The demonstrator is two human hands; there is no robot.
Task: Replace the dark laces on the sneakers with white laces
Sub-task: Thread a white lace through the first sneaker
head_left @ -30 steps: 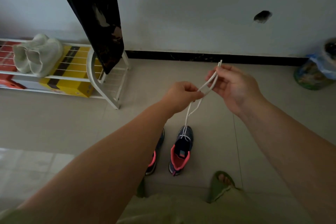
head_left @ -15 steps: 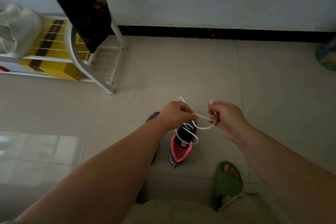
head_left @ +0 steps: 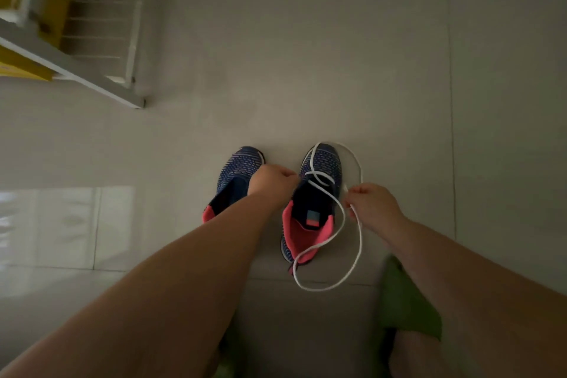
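Two dark blue knit sneakers with pink heels stand side by side on the tiled floor. The right sneaker has a white lace threaded through its lower eyelets. The lace's loose ends fall in long loops around the toe and past the heel. My right hand pinches one end of the lace beside the shoe's right edge. My left hand is closed at the shoe's left side, over the left sneaker, which shows no lace. Whether it holds the other lace end is hidden.
A white wire shoe rack holding yellow boxes stands at the upper left. My green slipper sits at the lower right, close to the lace loop. Pale tiled floor stretches beyond the shoes.
Both hands have dropped from chest height down to the right sneaker, and my view has tilted downward. The lace, earlier held up taut, now lies slack in loops around the shoe.
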